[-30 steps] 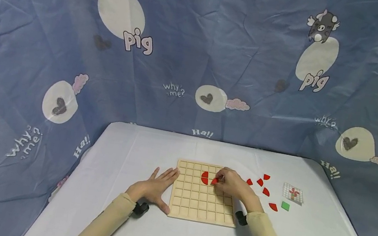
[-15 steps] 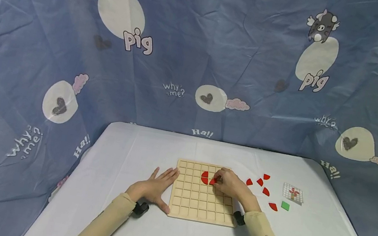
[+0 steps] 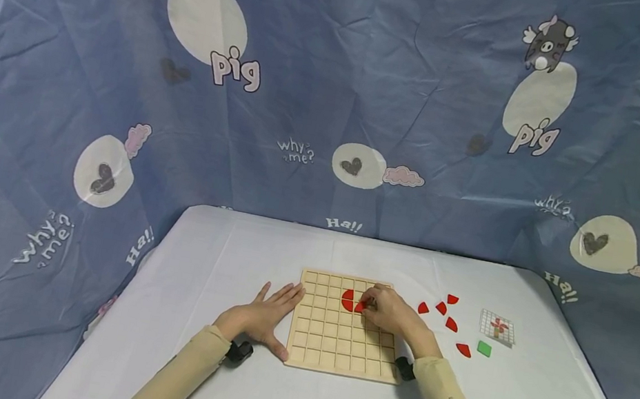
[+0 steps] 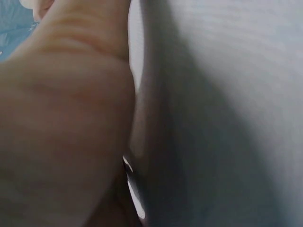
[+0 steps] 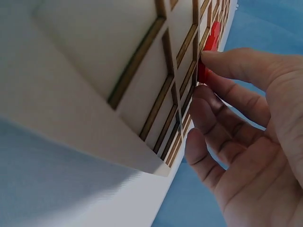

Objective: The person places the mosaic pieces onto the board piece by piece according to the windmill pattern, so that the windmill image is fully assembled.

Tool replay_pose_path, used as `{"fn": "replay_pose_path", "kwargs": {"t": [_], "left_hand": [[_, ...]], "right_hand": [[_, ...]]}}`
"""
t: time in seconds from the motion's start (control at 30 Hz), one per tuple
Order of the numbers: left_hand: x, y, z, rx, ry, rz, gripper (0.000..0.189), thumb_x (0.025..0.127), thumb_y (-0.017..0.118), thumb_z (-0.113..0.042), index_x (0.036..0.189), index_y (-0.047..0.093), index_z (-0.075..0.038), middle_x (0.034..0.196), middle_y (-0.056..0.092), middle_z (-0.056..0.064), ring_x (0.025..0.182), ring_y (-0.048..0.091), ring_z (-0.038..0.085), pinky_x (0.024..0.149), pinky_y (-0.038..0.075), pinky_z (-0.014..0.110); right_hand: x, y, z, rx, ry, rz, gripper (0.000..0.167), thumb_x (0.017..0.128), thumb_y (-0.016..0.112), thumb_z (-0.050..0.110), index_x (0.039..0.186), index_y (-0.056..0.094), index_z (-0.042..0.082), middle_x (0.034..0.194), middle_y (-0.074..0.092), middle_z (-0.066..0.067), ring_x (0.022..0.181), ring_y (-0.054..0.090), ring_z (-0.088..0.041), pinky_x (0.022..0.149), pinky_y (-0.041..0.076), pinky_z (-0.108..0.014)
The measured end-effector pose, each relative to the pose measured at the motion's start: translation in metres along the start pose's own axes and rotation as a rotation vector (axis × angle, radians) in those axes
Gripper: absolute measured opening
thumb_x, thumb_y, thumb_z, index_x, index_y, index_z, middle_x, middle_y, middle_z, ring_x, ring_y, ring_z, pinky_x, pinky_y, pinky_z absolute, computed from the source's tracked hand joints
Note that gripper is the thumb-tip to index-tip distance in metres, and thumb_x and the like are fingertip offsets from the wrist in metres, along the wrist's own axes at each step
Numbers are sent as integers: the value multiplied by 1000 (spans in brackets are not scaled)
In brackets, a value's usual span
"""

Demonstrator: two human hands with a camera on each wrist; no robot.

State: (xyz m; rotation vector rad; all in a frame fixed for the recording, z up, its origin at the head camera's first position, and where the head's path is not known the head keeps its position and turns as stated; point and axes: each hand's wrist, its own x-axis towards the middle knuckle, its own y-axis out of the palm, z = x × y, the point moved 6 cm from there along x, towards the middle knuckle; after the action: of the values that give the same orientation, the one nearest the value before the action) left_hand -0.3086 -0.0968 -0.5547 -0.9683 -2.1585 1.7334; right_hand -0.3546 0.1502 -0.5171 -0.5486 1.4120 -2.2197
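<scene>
A square wooden grid board (image 3: 329, 340) lies on the white-covered table. My left hand (image 3: 257, 321) is spread flat along its left side, fingertips and thumb at the edge. Two red quarter-circle pieces (image 3: 348, 300) sit in neighbouring cells, one above the other, toward the board's upper middle. Just right of them, my right hand (image 3: 393, 311) pinches another red quarter-circle piece (image 3: 359, 308) between thumb and index finger, low at the grid. In the right wrist view the pinched piece (image 5: 203, 72) shows at the grid strips, partly hidden by the thumb, with the other fingers loosely bent.
Several loose red quarter-circle pieces (image 3: 452, 324) lie right of the board. Beyond them are a green square piece (image 3: 484, 348) and a card with a gridded red flower picture (image 3: 497, 327). A blue printed cloth (image 3: 272, 185) hangs behind the table.
Over the last second my right hand has shifted slightly left with the red piece, closer to the two red pieces on the board. The left hand stays in place.
</scene>
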Motion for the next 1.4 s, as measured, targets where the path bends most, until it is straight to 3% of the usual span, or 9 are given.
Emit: {"fn": "replay_pose_path", "kwargs": {"t": [0.8,1.07,1.4], "left_hand": [[-1,-1,-2,-8,-3,5,139,58,72,-75,156,-2,-10,164,-5,5,151,-3,26,117,-6,62],[0,1,0,-9,-4,1,139,57,73,-74,156,-2,-11,164,-5,5,151,-3,26,117,-6,62],[0,0,-1,-11,-8,7,139,58,72,-74,156,-2,-11,164,-6,5,151,-4,26,117,-6,62]], "right_hand": [[-4,2,-2,65,48,-13,11,88,69,11,99,73,10,95,63,0,87,60,-13,76,54,-30],[-4,1,1,87,11,-22,11,88,69,6,97,73,11,96,64,-1,88,61,-14,76,54,-30],[-4,2,1,82,31,-5,13,87,70,7,99,72,11,98,63,0,89,61,-14,78,54,-32]]}}
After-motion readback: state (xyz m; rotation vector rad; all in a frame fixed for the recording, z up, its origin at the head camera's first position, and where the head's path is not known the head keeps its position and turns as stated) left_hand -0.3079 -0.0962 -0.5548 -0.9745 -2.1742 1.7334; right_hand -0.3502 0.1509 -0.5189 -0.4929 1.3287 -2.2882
